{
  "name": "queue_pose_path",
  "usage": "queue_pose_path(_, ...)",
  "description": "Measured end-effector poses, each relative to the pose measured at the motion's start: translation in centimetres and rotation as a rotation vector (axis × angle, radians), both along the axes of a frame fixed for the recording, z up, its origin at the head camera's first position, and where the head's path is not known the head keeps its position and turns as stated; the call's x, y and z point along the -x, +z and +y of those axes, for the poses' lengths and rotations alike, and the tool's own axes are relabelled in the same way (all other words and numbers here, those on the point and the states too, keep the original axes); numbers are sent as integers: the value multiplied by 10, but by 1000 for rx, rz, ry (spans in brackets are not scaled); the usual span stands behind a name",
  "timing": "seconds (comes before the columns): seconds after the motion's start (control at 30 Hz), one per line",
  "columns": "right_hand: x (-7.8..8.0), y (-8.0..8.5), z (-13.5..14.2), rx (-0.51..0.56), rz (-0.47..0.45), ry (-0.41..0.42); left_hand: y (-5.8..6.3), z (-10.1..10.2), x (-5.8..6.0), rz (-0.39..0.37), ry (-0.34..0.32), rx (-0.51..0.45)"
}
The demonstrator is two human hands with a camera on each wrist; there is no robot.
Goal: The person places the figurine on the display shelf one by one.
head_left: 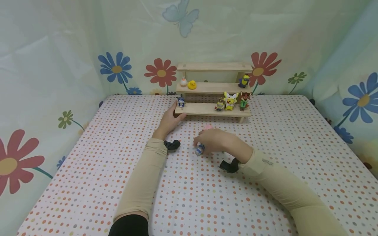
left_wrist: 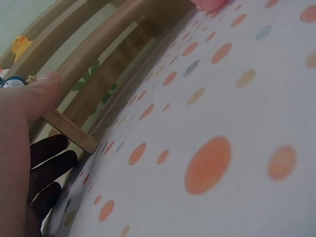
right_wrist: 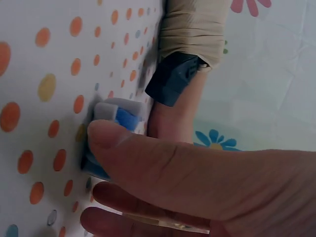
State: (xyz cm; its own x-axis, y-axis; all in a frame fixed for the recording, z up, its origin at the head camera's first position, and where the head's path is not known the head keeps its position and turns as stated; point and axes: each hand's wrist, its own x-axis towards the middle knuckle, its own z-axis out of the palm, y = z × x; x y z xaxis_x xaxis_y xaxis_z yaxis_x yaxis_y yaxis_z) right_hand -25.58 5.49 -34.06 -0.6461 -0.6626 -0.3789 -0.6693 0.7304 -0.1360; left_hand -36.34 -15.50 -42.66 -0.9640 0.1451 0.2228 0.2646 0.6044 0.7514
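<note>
My left hand (head_left: 171,120) grips the left end of the lowest step of a wooden display shelf (head_left: 203,109). In the left wrist view its thumb lies on the front edge near a small dark-blue figure, with the other fingers lower down by the shelf's leg. Over the table in front of the shelf, my right hand (head_left: 215,141) pinches a small blue-and-white toy (right_wrist: 127,117); the thumb covers much of it, so its kind cannot be told. Just beyond that hand is a pink object (head_left: 208,127), partly hidden.
On the lowest step stand a dark-blue figure (head_left: 180,101), a minion figure (head_left: 220,105), a yellow white-eared figure (head_left: 230,101) and a fox figure (head_left: 244,101). The middle step bears a white chick (head_left: 183,82), a yellow duck (head_left: 192,85) and a blue-yellow figure (head_left: 244,81).
</note>
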Motion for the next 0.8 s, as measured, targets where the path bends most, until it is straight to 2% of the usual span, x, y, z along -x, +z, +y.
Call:
queue_pose_path(0.13, 2, -6, 0, 20, -18, 4, 1, 0, 1, -4, 3, 10)
queue_pose_path(0.4, 1, -13, -3, 54, 23, 65, 1, 0, -1, -9, 2, 12)
queue_pose_path(0.63, 4, -8, 1, 80, -12, 81, 1, 0, -1, -7, -9, -6)
queue_pose_path(0.8, 13, -2, 7, 156, -37, 82, 2, 0, -2, -8, -7, -19)
